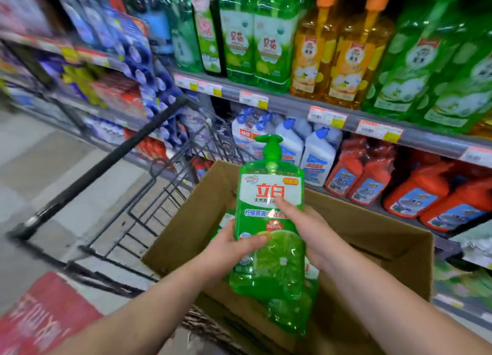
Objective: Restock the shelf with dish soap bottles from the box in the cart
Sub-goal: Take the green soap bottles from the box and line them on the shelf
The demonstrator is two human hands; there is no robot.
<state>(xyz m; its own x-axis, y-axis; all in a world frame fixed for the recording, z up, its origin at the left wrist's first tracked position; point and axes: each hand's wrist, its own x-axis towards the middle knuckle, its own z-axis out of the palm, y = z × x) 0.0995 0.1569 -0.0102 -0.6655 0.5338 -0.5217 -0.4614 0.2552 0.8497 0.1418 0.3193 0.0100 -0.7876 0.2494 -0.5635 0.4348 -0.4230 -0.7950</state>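
I had the green soap bottle (270, 221) up in both hands, upright, pump head on top, label facing me, lifted above the open cardboard box (372, 237). My left hand (231, 245) clamped the bottle's lower left side, thumb lying across the front over the lime picture. My right hand (308, 232) gripped the right side, one finger stretched up across the label toward the red characters. Hands apart, then, with the bottle squeezed between them.

Directly below, at six o'clock from the held bottle, more green bottles (290, 312) sat down inside the box, the same clear green plastic. The box filled the near end of the black wire cart (149, 189), whose basket ran off toward ten o'clock. A red panel (45, 314) showed at eight o'clock, blurred, its print unreadable.

At one o'clock from the bottle stood white bottles with blue caps (314, 152) on the lower shelf. At three o'clock, red bottles (415, 192) crowded the same level. Above ran the grey shelf edge (292, 105) with its price tags (327, 116). On that upper shelf, at twelve o'clock, tall green bottles (269, 45) stood in a row, orange bottles (338, 56) just beside them toward one o'clock, and more green ones (431, 69) out at two o'clock. The far left shelves at ten o'clock were a smear of blue and purple packs (133, 48).
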